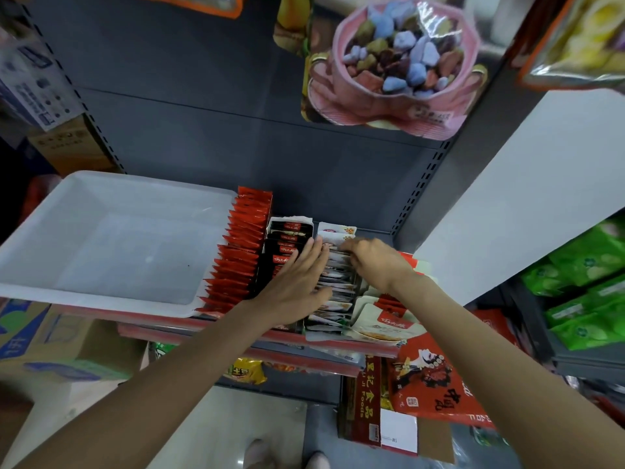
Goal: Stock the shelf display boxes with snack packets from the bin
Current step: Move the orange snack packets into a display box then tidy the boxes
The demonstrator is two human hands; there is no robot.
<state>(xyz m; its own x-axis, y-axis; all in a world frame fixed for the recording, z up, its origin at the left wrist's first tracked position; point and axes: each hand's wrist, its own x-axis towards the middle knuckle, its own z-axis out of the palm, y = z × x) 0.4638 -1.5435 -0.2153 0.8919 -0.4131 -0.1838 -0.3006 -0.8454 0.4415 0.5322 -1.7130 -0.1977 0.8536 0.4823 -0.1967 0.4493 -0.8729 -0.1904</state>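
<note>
I saw a bin [111, 211] of pale, matt plastic, smooth and slightly translucent at its floor. The red packets [241, 252] beside it had a glossy foil-like sheen, and the white packets [334, 282] looked like slick printed film. The display box [291, 221] holding black packets seemed to be torn white card, though blur made that hard to judge. The shelf back panel [203, 130] was matt grey painted metal. The big hanging bag [392, 69] was shiny, crinkled plastic.
</note>
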